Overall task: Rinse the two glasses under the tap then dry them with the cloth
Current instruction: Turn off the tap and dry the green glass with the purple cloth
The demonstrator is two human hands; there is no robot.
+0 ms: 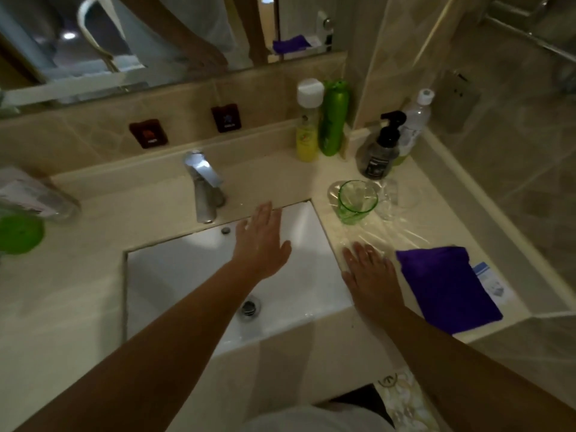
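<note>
My right hand (371, 269), open and flat on tabletop (93, 291), is nearer the green glass (357, 202) straight ahead; left hand (263, 241) open over sink (187, 275).

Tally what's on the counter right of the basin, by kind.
Glasses: 2, the green glass and the clear glass
Bottles: 4, the yellow bottle, green bottle, black pump bottle, clear water bottle
Cloths: 1, the purple cloth
Paper packets: 1, the white packet
Total: 8
</note>
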